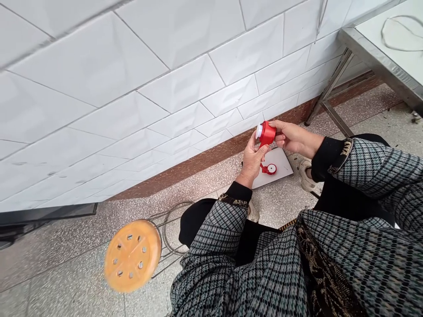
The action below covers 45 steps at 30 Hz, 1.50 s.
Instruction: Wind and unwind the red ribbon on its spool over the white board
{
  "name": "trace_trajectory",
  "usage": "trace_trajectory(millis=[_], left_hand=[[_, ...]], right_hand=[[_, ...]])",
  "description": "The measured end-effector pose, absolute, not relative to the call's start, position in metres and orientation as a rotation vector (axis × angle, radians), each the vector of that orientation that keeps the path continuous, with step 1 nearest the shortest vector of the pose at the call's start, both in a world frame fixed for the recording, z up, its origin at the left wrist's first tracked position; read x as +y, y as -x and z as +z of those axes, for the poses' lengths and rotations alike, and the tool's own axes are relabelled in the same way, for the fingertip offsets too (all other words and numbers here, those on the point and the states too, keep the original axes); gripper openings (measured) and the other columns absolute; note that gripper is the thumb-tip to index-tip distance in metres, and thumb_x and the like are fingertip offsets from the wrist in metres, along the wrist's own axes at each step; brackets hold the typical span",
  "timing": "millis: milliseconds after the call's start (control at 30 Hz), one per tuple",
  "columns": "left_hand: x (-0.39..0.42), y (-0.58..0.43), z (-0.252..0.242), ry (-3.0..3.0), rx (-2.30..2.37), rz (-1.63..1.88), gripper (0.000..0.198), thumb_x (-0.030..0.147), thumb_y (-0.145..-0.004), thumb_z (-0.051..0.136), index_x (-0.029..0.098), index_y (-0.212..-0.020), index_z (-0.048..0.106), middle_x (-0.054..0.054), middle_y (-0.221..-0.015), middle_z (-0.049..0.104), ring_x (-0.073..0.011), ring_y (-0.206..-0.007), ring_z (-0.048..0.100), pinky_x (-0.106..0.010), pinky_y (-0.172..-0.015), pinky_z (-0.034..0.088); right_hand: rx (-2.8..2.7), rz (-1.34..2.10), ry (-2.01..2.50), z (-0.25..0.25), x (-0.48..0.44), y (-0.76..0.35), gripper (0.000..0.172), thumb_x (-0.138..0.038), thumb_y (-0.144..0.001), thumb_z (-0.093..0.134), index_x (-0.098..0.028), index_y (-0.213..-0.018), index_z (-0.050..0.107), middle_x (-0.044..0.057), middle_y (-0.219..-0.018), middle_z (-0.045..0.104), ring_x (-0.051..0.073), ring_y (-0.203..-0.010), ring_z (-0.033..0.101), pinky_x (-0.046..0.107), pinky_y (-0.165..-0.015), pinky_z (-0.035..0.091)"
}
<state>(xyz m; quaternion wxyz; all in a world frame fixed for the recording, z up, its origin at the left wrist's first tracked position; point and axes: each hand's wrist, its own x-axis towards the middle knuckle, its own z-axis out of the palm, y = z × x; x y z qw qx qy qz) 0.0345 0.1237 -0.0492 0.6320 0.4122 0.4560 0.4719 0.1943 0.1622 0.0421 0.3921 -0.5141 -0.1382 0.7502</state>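
A roll of red ribbon (pixel 268 134) on a white spool is held up in front of me, its white flange facing left. Around its lower left side, my left hand (pixel 254 157) grips the spool, the thumb against the red band. From the right, my right hand (pixel 294 137) pinches the roll's upper right side with thumb and fingers. Below them, a second, narrower red ribbon roll (pixel 271 169) with a white centre lies on a pale flat board (pixel 282 162) on the floor. Part of the board is behind my left hand.
An orange round stool (pixel 132 255) with metal legs stands at lower left. A metal-framed table (pixel 373 48) with a loop of cord (pixel 403 33) is at upper right. The white tiled wall (pixel 185 83) rises ahead. A black object (pixel 49 218) sits at far left.
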Motion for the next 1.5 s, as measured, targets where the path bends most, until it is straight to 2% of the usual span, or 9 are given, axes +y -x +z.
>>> trace_trajectory(millis=[133,300,400,533,767,933,1133,1300,1500], left_hand=[[0.130,-0.026,-0.050,-0.934,0.991,1.034,0.089,0.045,-0.068,0.099,0.028,-0.148,0.063,0.000,-0.086,0.072,-0.0052,-0.052,0.046,-0.022,-0.050,0.043],[0.132,-0.021,-0.047,-0.918,0.916,0.977,0.092,0.043,-0.062,0.102,0.028,-0.144,0.065,0.003,-0.082,0.070,-0.0027,-0.046,0.037,-0.020,-0.041,0.031],[0.131,-0.021,-0.047,-0.900,0.848,0.981,0.084,0.044,-0.059,0.104,0.024,-0.133,0.068,0.007,-0.076,0.067,-0.0007,-0.043,0.033,-0.020,-0.043,0.038],[0.131,-0.023,-0.048,-0.876,0.786,0.979,0.071,0.047,-0.060,0.104,0.020,-0.117,0.070,0.012,-0.064,0.059,0.0010,-0.041,0.030,-0.026,-0.062,0.058],[0.130,-0.026,-0.052,-0.784,0.761,1.034,0.061,0.050,-0.066,0.101,0.021,-0.109,0.068,0.017,-0.054,0.049,0.0008,-0.040,0.029,-0.036,-0.085,0.066],[0.129,-0.027,-0.049,-0.758,0.787,1.050,0.057,0.050,-0.067,0.100,0.022,-0.104,0.067,0.016,-0.052,0.048,-0.0008,-0.040,0.030,-0.031,-0.076,0.062],[0.125,-0.035,-0.047,-0.813,0.845,1.111,0.059,0.055,-0.070,0.097,0.022,-0.109,0.067,0.015,-0.053,0.048,-0.0017,-0.041,0.029,-0.026,-0.066,0.056],[0.128,-0.030,-0.056,-0.931,0.934,1.088,0.074,0.053,-0.062,0.101,0.023,-0.121,0.069,0.008,-0.071,0.064,-0.0029,-0.046,0.037,-0.021,-0.046,0.036],[0.136,-0.016,-0.062,-1.160,0.883,1.083,0.095,0.052,-0.057,0.103,0.027,-0.141,0.067,-0.006,-0.112,0.077,-0.0186,-0.092,0.070,-0.030,-0.077,0.058]], right_hand=[[-0.314,2.040,1.278,0.046,0.159,-0.194,0.026,-0.011,-0.109,0.048,-0.018,-0.085,0.055,-0.007,-0.053,0.045,0.003,-0.036,0.023,0.013,-0.031,0.021],[-0.265,2.176,1.239,0.050,0.155,-0.196,0.021,-0.011,-0.105,0.050,-0.018,-0.086,0.056,-0.006,-0.054,0.046,0.003,-0.036,0.018,0.011,-0.030,0.019],[-0.267,2.186,1.220,0.052,0.153,-0.197,0.025,-0.013,-0.107,0.048,-0.018,-0.083,0.054,-0.007,-0.053,0.042,0.003,-0.037,0.018,0.011,-0.030,0.019],[-0.290,2.214,1.177,0.048,0.152,-0.197,0.025,-0.015,-0.107,0.049,-0.019,-0.082,0.052,-0.007,-0.054,0.040,0.004,-0.039,0.019,0.012,-0.031,0.020],[-0.434,2.030,1.198,0.038,0.142,-0.189,0.025,-0.022,-0.109,0.059,-0.017,-0.084,0.060,-0.006,-0.057,0.044,0.005,-0.043,0.029,0.014,-0.037,0.030],[-0.562,1.915,1.254,0.037,0.131,-0.180,0.033,-0.021,-0.109,0.061,-0.017,-0.076,0.061,-0.003,-0.056,0.046,0.006,-0.045,0.033,0.017,-0.042,0.035],[-0.491,1.899,1.261,0.041,0.138,-0.182,0.032,-0.018,-0.110,0.056,-0.018,-0.078,0.056,-0.007,-0.051,0.037,0.006,-0.043,0.028,0.015,-0.040,0.029],[-0.306,2.164,1.199,0.047,0.157,-0.197,0.027,-0.015,-0.110,0.045,-0.019,-0.085,0.052,-0.008,-0.053,0.039,0.004,-0.039,0.019,0.013,-0.033,0.020],[-0.303,2.382,1.193,0.050,0.162,-0.207,0.019,-0.016,-0.104,0.050,-0.020,-0.086,0.048,-0.009,-0.053,0.039,0.003,-0.037,0.017,0.011,-0.029,0.022]])
